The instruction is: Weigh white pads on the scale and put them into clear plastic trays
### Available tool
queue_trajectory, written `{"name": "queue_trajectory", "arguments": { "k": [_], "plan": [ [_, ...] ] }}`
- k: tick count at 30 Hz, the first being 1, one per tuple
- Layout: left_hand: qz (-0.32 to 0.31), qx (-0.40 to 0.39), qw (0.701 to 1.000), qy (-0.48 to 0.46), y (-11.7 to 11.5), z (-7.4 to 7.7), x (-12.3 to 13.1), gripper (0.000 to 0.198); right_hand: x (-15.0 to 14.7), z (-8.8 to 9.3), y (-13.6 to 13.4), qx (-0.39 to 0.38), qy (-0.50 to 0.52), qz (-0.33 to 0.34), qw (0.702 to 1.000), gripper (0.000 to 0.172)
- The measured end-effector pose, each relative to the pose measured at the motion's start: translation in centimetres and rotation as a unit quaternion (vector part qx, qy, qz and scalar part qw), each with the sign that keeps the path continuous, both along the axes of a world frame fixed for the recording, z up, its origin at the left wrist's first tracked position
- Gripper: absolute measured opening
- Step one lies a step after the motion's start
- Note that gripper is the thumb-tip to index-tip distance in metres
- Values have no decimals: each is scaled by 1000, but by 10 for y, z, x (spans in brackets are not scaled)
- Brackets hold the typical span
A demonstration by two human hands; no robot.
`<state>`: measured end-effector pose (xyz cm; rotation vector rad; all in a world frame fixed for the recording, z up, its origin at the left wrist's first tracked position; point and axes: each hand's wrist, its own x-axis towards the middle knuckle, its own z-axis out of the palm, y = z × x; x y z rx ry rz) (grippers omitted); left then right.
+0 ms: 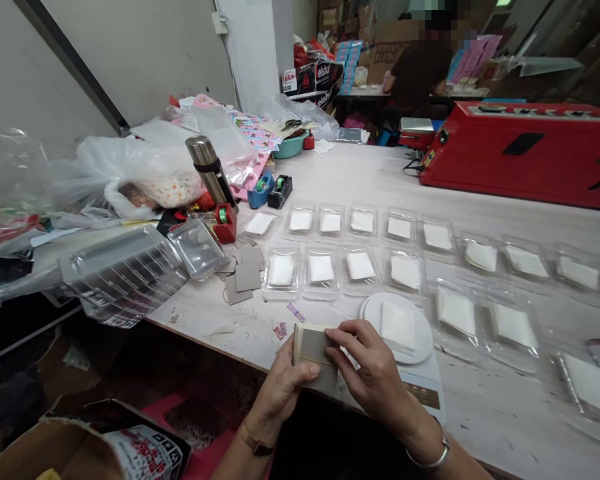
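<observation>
My left hand (287, 378) is wrapped round a stack of grey cards and white sheets (314, 347) at the table's front edge, its thumb across the front. A thin band runs round the stack. The fingertips of my right hand (363, 360) touch the stack's upper right edge. Just right of my hands stands a white scale (423, 370) with a clear tray holding white sheets (399, 325) on it. Two rows of clear trays with white sheets (321, 269) stretch across the table behind. Loose grey cards (247, 277) lie left of them.
Stacked clear trays (123, 267) and a steel flask (210, 170) stand at the left, beside tape dispensers (261, 190) and plastic bags (155, 180). A red machine (520, 153) fills the back right. A person (420, 70) sits at a far table. An open box (65, 447) is below left.
</observation>
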<state>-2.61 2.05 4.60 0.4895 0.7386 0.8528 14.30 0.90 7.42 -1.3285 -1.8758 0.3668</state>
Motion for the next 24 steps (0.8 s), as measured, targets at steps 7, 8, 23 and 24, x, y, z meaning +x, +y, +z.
{"name": "queue_trajectory", "arguments": {
  "k": [7, 8, 23, 24],
  "plan": [
    [-22, -96, 988, -115, -8, -11, 2, 83, 7, 11, 14, -220, 69, 46, 972, 7],
    [-23, -104, 984, -141, -8, -11, 2, 85, 8, 12, 16, -237, 82, 49, 967, 8],
    [-63, -67, 967, -239, -15, -8, 11, 87, 12, 31, 22, -408, 263, 79, 870, 25],
    [-67, -62, 966, -240, -15, -7, 11, 90, 12, 31, 23, -420, 280, 84, 859, 27]
  ]
}}
